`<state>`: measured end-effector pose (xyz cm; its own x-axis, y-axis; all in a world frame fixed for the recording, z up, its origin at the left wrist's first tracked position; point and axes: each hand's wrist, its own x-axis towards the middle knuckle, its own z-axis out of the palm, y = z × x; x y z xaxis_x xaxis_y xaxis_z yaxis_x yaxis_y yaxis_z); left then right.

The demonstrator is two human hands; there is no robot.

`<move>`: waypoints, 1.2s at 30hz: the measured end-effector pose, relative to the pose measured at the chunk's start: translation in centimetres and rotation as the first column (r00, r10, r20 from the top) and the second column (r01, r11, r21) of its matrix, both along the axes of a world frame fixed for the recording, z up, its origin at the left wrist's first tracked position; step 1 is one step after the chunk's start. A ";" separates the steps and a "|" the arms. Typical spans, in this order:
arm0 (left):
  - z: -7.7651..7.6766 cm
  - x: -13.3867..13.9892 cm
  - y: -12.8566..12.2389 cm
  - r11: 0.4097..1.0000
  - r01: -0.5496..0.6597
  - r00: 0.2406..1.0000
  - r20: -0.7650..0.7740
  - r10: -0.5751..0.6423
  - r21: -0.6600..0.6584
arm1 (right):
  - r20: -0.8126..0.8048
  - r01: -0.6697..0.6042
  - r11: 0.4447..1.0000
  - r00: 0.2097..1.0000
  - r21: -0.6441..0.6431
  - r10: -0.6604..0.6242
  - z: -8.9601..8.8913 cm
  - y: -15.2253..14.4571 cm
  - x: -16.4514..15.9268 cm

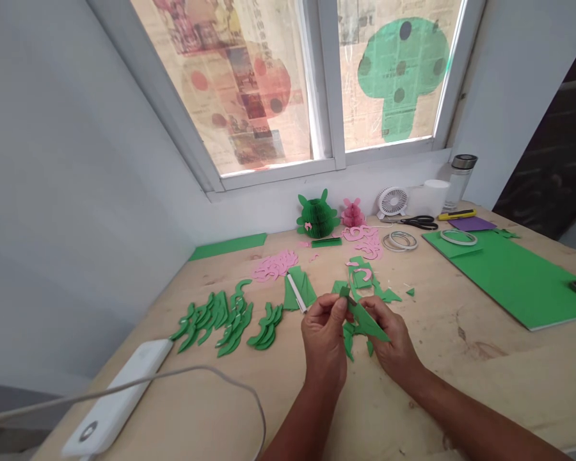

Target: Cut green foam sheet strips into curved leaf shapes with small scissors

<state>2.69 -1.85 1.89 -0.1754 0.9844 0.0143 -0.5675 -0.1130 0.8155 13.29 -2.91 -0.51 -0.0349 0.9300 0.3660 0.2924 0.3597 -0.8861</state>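
A pale wooden tabletop (461, 358) stood under a window (317, 83) whose panes were covered with newspaper and a green mushroom cutout (400, 70).

**Hands.** Both hands were raised just above the tabletop, near its middle. The left hand (324, 339) was closed, its thumb and fingertips pinching the upper corner of a green paper piece (367, 323). The right hand (388, 339) was also closed on the same piece, gripping its lower, pointed part from beneath. The piece was held between the two hands, clear of the surface, with smaller green scraps (349, 342) lying directly below it.

**Nearby items.**
- Left of the hands: rows of curved green leaf cutouts (221, 317).
- Just beyond the hands: folded green paper with a white stick (297, 291) across it, and more green offcuts (365, 278).
- Further back: pink curved cutouts (274, 266), a second pink group (367, 240), a green honeycomb paper figure (317, 218) and a smaller pink figure (352, 214).
- Rear right: a small white fan (392, 202), black scissors (420, 223), tape rolls (400, 241), a yellow utility knife (456, 214) and a clear bottle (458, 182).
- Right: a large green sheet (518, 282) carrying another tape roll (458, 237).
- Front left: a white power strip (120, 397) with a grey cable (211, 374).
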 end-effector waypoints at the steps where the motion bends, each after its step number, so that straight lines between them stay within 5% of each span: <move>1: 0.1 0.0 0.0 1.000 0.008 1.000 0.010 -0.008 -0.004 | -0.001 0.001 1.000 1.000 0.003 -0.001 -0.1 0.0 0.0; 12: 0.0 0.1 -0.3 0.996 0.079 0.988 0.132 -0.074 -0.034 | -0.121 -0.047 0.998 0.991 0.050 0.052 0.0 0.0 -0.3; 36: 0.3 0.3 -0.4 0.999 0.043 0.991 0.129 -0.039 -0.026 | 0.004 -0.003 0.999 1.000 0.043 0.003 -0.1 -0.1 0.0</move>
<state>2.95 -2.23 2.15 -0.1332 0.9905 -0.0342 -0.6716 -0.0648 0.7381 13.30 -3.02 -0.62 -0.0396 0.9134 0.4052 0.2948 0.3982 -0.8686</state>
